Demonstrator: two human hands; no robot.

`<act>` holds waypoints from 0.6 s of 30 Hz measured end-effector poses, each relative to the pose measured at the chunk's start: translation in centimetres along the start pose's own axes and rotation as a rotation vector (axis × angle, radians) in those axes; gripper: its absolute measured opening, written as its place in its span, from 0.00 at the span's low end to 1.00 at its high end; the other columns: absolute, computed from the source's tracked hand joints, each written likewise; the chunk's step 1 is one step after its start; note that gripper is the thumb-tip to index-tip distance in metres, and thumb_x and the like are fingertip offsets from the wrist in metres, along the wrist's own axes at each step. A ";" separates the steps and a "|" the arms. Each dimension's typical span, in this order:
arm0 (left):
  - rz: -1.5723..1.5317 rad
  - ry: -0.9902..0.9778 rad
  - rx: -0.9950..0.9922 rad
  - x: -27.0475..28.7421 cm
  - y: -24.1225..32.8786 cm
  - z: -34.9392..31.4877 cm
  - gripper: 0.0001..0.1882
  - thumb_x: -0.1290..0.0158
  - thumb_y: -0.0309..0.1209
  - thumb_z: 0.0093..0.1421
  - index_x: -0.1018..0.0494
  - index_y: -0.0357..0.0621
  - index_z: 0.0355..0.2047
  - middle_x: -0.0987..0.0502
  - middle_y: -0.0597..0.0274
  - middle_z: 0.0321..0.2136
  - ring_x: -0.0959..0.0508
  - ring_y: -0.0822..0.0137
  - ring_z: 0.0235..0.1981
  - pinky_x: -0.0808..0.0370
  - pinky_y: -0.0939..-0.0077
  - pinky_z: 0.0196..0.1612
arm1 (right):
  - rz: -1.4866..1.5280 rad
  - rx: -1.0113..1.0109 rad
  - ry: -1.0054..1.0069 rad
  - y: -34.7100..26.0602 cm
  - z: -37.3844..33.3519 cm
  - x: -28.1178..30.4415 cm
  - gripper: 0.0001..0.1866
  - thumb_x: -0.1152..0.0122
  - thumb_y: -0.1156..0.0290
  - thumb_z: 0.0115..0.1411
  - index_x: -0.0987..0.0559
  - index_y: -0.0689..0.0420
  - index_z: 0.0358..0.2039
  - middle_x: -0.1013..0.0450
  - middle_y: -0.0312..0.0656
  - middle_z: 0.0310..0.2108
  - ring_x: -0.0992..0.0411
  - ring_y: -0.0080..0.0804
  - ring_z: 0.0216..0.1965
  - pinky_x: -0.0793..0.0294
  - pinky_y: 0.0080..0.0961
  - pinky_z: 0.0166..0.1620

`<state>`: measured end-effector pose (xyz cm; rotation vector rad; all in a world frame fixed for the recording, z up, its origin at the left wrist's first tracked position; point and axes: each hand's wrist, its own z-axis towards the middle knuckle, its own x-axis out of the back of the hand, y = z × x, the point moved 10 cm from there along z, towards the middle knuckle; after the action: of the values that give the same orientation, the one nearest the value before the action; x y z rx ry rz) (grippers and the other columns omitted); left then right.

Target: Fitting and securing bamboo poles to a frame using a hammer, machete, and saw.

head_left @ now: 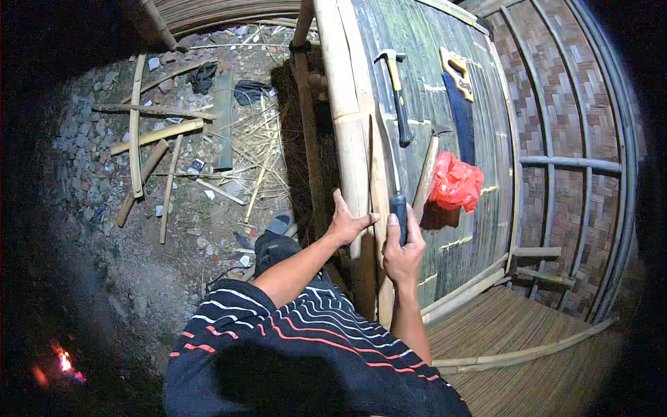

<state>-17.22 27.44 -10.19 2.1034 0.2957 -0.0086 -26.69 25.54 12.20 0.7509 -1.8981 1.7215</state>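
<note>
My right hand is closed round the dark handle of a tool with a long, narrow blade; it looks like a knife. The blade points away from me along the near edge of the slatted bamboo platform. My left hand grips a pale bamboo pole along that edge, its thumb stretched across toward the tool. Some of its fingers are hidden behind the pole. Just right of the tool lies a wooden-handled tool with a small curved blade, beside a crumpled red plastic bag.
Farther up the platform lie a claw hammer and a handsaw. Bamboo and wood pieces litter the stony ground at left. A small fire burns at lower left. A woven wall stands at right.
</note>
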 end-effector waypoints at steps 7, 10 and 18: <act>0.032 0.089 -0.153 -0.1 -1.1 1.3 0.61 0.23 0.45 0.45 0.53 0.29 0.64 0.30 0.37 0.57 0.27 0.51 0.58 0.31 0.62 0.64 | -0.289 0.250 0.192 2.2 0.5 2.9 0.25 0.36 0.67 0.67 0.25 0.65 0.60 0.19 0.56 0.34 0.17 0.43 0.31 0.19 0.36 0.37; 0.101 0.163 -0.118 0.0 0.3 0.1 0.61 0.23 0.41 0.46 0.54 0.27 0.65 0.30 0.38 0.58 0.26 0.52 0.58 0.30 0.63 0.63 | -0.403 0.508 0.267 4.1 0.2 3.7 0.29 0.32 0.64 0.62 0.25 0.66 0.60 0.20 0.58 0.34 0.19 0.52 0.30 0.21 0.41 0.32; 0.000 0.143 -0.211 -0.2 -1.1 1.6 0.54 0.25 0.36 0.49 0.50 0.28 0.64 0.29 0.42 0.54 0.25 0.52 0.55 0.28 0.61 0.61 | -0.716 0.601 0.297 9.1 -0.8 4.0 0.37 0.28 0.61 0.57 0.28 0.53 0.67 0.32 0.41 0.26 0.29 0.40 0.29 0.30 0.38 0.34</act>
<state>-17.49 26.60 -11.94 1.8975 0.3667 0.1669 -35.74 26.62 8.21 1.1339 -0.7490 1.7654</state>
